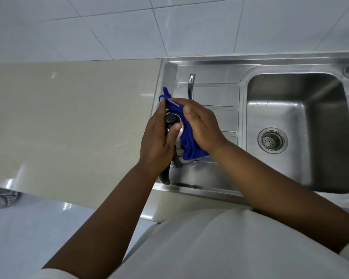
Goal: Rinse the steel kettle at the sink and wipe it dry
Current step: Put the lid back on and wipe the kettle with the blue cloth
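Head view: steel kettle [170,119] stands upright on the sink [220,97] drainboard, just left of the basin [310,154] and not in it. Spout [191,85] pokes up on the side away from the person; black handle [165,177] points back toward them. Left hand [159,141] grips the kettle's top, fingers curled round the far-from-basin side, thumb lying on the lid beside the black knob. Right hand [201,125] is flat, fingers straight, pressing a blue cloth [189,147] against the kettle's basin-side flank. The cloth drapes from near the spout down to the base. Beige tabletop [69,117] lies further left of the basin. Can't see water running; basin floor around the strainer [272,140] looks wet, hard to be sure. My read: rinse is done and the wipe is in hand. Basin-side flank and top are covered; the flank under the left hand, spout, handle and underside likely remain. Can't tell how dry the steel is, most of it is hidden.
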The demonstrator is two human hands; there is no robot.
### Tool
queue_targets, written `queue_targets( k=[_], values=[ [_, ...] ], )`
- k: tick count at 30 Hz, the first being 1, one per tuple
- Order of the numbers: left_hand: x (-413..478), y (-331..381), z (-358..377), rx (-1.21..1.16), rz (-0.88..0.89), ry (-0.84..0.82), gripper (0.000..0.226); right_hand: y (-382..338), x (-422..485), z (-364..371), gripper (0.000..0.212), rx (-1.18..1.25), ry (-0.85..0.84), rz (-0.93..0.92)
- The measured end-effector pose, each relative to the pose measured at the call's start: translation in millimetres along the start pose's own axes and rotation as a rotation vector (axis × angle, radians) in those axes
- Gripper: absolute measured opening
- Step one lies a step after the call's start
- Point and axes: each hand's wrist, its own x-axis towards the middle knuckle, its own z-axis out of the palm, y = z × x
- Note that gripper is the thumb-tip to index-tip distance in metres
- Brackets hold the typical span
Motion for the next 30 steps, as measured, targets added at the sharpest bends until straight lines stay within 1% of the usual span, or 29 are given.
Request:
queue_targets(
  k=[2, 4, 6, 9, 10, 12, 14, 16, 17, 19, 21, 23, 27, 30],
  values=[
    [-1, -3, 0, 0.031, -0.019, -0.018, 0.073, 2, 6, -11, 0.038, 0.123, -0.069, 0.163],
    [1, -4, 0, 0.029, -0.027, -0.039, 0.076, 4, 10, -17, 0.035, 0.234, -0.09, 0.284],
    [2, -3, -2, 0.031, -0.014, -0.05, 0.077, 4, 10, -16, 0.034, 0.243, -0.078, 0.305],
    [8, -4, -5, 0.032, 0.019, -0.134, 0.078, 1, 0, -10, 0.035, 0.245, 0.024, 0.294],
    [11, -6, -8, 0.049, 0.039, -0.18, 0.078, 0, -7, -8, 0.036, 0.237, 0.071, 0.278],
    [18, -7, -14, 0.166, 0.054, -0.264, 0.078, 1, -23, -2, 0.038, 0.199, 0.174, 0.221],
    [19, -3, -14, 0.257, -0.006, -0.295, 0.077, 2, -39, 8, 0.045, 0.143, 0.251, 0.141],
    [14, 7, -7, 0.163, -0.114, -0.243, 0.075, 2, -51, 20, 0.051, 0.045, 0.279, 0.057],
    [10, 13, -4, 0.132, -0.139, -0.198, 0.072, 0, -55, 23, 0.051, -0.008, 0.281, 0.008],
    [5, 17, 0, 0.158, -0.112, -0.127, 0.068, -4, -57, 21, 0.049, -0.09, 0.243, -0.12],
    [6, 16, -1, 0.174, -0.078, -0.117, 0.069, -8, -49, 13, 0.046, -0.137, 0.189, -0.192],
    [5, 14, -2, 0.201, -0.061, -0.117, 0.074, -13, -35, 4, 0.045, -0.114, 0.117, -0.119],
    [4, 15, 0, 0.242, -0.042, -0.116, 0.081, -20, -5, -14, 0.044, 0.024, -0.066, 0.112],
    [4, 16, 0, 0.273, -0.037, -0.11, 0.083, -22, 7, -24, 0.045, 0.121, -0.129, 0.293]
  ],
)
